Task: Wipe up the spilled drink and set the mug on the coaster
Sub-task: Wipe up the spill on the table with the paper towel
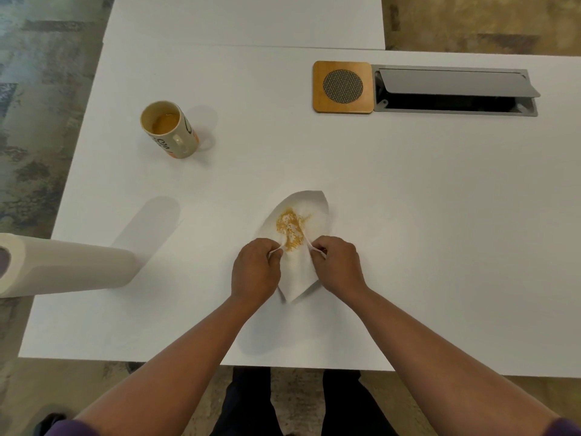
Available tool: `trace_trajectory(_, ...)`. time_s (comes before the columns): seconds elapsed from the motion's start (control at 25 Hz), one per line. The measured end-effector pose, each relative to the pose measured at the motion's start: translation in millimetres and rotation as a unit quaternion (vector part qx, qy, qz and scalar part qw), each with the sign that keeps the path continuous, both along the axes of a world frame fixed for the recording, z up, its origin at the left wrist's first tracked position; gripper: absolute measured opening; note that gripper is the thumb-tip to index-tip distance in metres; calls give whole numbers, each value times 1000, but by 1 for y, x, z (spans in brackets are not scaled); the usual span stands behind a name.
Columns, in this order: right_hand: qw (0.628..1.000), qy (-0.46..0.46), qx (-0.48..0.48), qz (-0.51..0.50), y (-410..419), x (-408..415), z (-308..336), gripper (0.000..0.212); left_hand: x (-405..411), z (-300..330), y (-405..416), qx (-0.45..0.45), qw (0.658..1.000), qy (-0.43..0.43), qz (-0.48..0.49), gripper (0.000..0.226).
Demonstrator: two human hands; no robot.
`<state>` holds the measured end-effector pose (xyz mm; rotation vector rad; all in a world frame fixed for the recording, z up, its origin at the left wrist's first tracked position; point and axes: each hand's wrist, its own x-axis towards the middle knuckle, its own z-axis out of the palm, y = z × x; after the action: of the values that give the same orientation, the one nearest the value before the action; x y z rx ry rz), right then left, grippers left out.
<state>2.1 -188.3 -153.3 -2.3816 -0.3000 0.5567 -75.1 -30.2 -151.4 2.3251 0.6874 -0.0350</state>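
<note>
A white paper towel with a yellow-orange stain in its middle lies on the white table in front of me. My left hand pinches its left edge and my right hand pinches its right edge, lifting both sides so the sheet curls up. A cream mug with dark lettering and some orange drink inside stands upright at the left rear. The square wooden coaster with a round mesh centre lies at the right rear, with nothing on it.
A paper towel roll stands at the table's left edge. An open metal cable hatch is set into the table just right of the coaster. A second white table adjoins at the back. The near table edge runs just below my forearms.
</note>
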Motion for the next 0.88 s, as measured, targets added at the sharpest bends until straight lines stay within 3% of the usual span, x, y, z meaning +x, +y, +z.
trace_trajectory(0.08, 984, 129, 93, -81, 7, 2, 10, 13, 6, 9, -3, -81, 996, 5, 49, 11)
trace_trajectory(0.2, 932, 251, 204, -164, 14, 6, 19, 38, 15, 17, -9, -175, 980, 8, 94, 8)
trace_trajectory(0.28, 921, 273, 229, -160, 17, 8, 19, 48, 19, 21, -13, -228, 965, 4, 125, 6)
trace_trajectory(0.44, 901, 310, 253, -167, 22, 12, 26, 20, 19, 27, -13, -276, 956, -11, 97, 7)
trace_trajectory(0.56, 918, 278, 225, -171, 20, 22, 25, 20, 17, 31, -13, -307, 949, -6, 70, 18)
trace_trajectory(0.64, 947, 230, 173, -140, 17, 30, 26, 28, 16, 34, -10, -254, 965, -27, 62, 21)
trace_trajectory(0.72, 988, 131, 75, -38, 15, 37, 29, 34, 19, 33, -3, -61, 992, -105, -29, 21)
trace_trajectory(0.8, 995, 36, -18, 87, 16, 41, 34, 35, 28, 30, 5, 136, 964, -156, -170, 31)
trace_trajectory(0.88, 984, -23, -76, 159, 19, 45, 37, 38, 41, 30, 10, 232, 934, -113, -249, 37)
